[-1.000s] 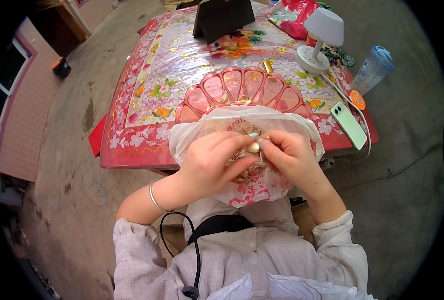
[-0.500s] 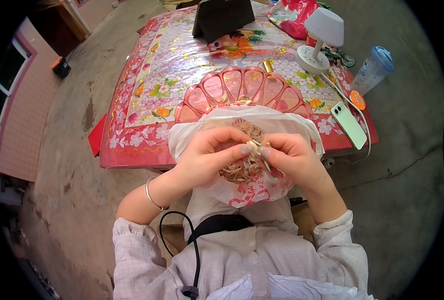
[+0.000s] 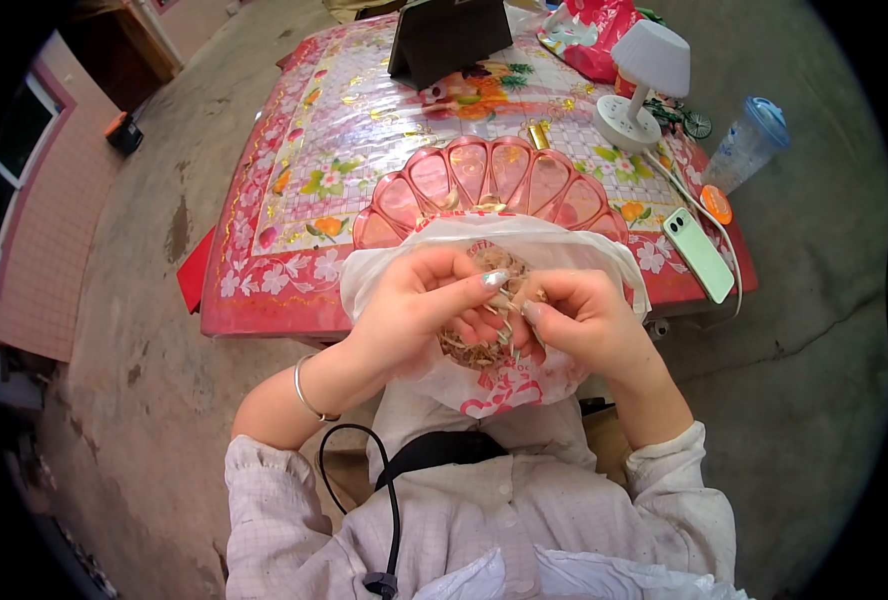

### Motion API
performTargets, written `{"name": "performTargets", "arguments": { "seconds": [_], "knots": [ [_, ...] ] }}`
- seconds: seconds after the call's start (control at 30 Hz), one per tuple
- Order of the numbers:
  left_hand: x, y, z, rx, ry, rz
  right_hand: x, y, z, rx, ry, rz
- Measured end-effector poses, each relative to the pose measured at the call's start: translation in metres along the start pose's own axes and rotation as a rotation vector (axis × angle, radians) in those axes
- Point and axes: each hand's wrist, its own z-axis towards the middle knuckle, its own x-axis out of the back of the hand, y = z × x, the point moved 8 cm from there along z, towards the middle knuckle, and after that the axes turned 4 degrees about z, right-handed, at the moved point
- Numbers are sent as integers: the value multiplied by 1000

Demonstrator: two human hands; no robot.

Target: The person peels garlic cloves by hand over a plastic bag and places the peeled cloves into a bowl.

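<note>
My left hand is over the mouth of a white plastic bag with red print. Its thumb is extended and the fingers curl beneath; whatever they hold is too small and blurred to name. Close beside it, my right hand pinches thumb against fingers, with a small pale brownish bit at the tips. Thin pale slivers show between the hands. Inside the bag lies a heap of dry, brown, papery peelings. The bag rests at my lap against the table edge, and its rim is partly hidden by my hands.
A pink scalloped tray sits behind the bag on the flowered tablecloth. To the right are a green phone, a cable, a white lamp and a lidded clear cup. A dark tablet stand is at the back.
The pale piece held between both hands' fingertips no longer shows clearly. My left thumb has lifted and the left fingers show beneath it. My hands remain over the bag.
</note>
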Motion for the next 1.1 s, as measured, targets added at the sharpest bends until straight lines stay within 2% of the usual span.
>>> {"name": "performTargets", "arguments": {
  "seconds": [0.13,0.2,0.23,0.3,0.33,0.4,0.43,0.5,0.57,0.67,0.73,0.77,0.83,0.87,0.93,1.03,1.07,1.1],
  "knots": [
    [8,-6,0,36,32,-133,6,-2,-3,6,18,-39],
    [10,-4,0,21,47,-143,16,-17,-6,126,136,-639],
    [11,-3,0,8,62,-151,16,-16,-5,124,136,-639],
    [10,-3,1,-22,84,-115,16,-31,-6,309,276,-1047],
    [10,-1,2,-55,106,-76,15,-30,-6,308,276,-1046],
    [8,3,-1,-92,126,26,6,-38,-11,485,295,-941],
    [8,8,-2,-130,146,128,2,-39,-12,484,295,-941],
    [1,13,-4,-191,119,210,2,-27,-10,301,238,-564],
    [-4,16,-4,-254,91,292,0,-26,-9,356,254,-574],
    [-7,15,-3,-227,32,115,4,-30,-11,466,298,-604],
    [-13,14,-4,-108,-59,-172,7,-34,-13,515,332,-623],
    [-13,8,-3,-107,-60,-172,7,-36,-14,551,345,-609],
    [-15,17,-7,-412,-61,143,7,-39,-16,587,359,-595],
    [-14,15,-6,-411,-61,143,8,-38,-16,572,372,-622],
    [-9,14,-5,-404,31,376,8,-35,-17,557,385,-649],
    [-5,14,-4,-422,44,448,5,-32,-17,518,411,-693],
    [-4,15,-2,-422,44,449,9,-30,-16,454,433,-606],
    [-6,24,-4,-557,72,519,13,-27,-15,389,453,-518]
  ]
}}
